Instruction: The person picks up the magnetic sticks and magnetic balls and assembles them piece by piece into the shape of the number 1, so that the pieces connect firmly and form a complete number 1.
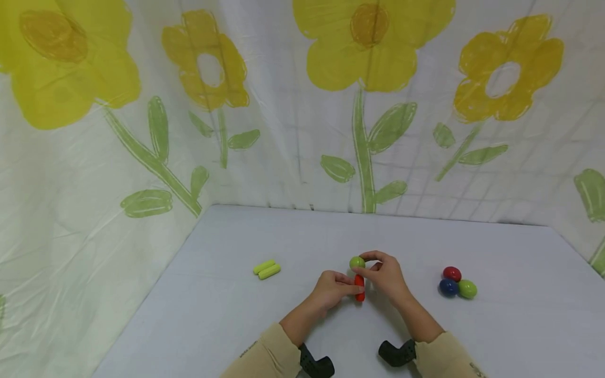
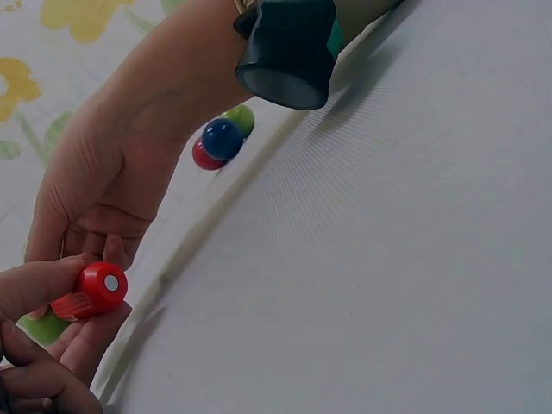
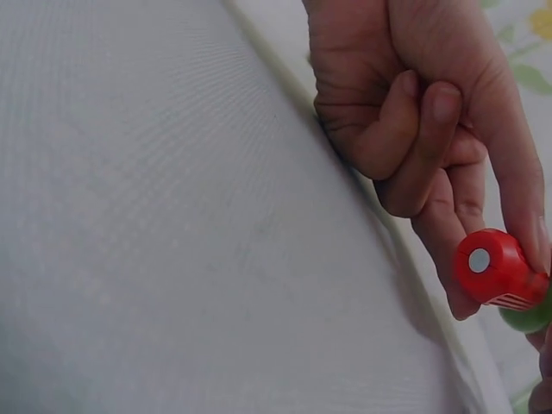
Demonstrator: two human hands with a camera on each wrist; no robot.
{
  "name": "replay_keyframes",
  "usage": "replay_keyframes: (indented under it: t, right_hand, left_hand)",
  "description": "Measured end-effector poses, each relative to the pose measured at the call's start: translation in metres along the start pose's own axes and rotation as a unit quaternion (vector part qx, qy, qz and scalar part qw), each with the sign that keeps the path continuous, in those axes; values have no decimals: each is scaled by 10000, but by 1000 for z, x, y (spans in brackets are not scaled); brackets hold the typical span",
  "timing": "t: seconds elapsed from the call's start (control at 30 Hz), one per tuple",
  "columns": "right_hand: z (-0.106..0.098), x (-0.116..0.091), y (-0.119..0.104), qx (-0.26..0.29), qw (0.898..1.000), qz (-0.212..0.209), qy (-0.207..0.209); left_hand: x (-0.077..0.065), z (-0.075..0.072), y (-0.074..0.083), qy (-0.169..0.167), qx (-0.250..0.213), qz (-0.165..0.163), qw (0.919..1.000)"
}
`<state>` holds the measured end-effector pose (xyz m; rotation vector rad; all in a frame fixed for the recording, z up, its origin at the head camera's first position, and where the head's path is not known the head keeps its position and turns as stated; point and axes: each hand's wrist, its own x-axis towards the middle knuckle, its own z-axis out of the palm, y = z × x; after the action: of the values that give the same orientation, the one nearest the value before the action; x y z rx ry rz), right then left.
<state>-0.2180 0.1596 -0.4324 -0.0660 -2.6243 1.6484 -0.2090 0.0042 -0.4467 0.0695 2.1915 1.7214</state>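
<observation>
Over the middle of the table, my left hand (image 1: pixel 329 290) pinches a red rod (image 1: pixel 360 288) between thumb and fingers. A pale round disc shows in the rod's near end in both wrist views. My right hand (image 1: pixel 388 278) holds a green ball (image 1: pixel 357 263) between thumb and fingertips, right at the far end of the rod. In the right wrist view the green ball (image 3: pixel 526 317) sits partly behind the red rod (image 3: pixel 494 269). In the left wrist view fingers and the rod hide most of the ball.
Two yellow-green rods (image 1: pixel 267 269) lie side by side to the left on the white table (image 1: pixel 212 315). Right of my hands, a red ball (image 1: pixel 451 273), a blue ball (image 1: pixel 448 287) and another green ball (image 1: pixel 467 289) are clustered. A flower-patterned curtain (image 1: pixel 279 157) hangs behind the table.
</observation>
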Motion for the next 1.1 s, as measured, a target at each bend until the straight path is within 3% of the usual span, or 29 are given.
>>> replay_keyframes:
  t: [0.4,0.87,1.1]
  right_hand:
    - [5,-3,0,-175,9997,-104,98]
    - [5,-2,5,-156,9998,-106,107]
    - [6,-1,6,-232,9996,-86,124]
  left_hand:
    - [0,2,0,197,9,41,9998]
    - [3,0,-4,83,-81,244,9996]
    - [2,-1,-3,77,132,389,9991]
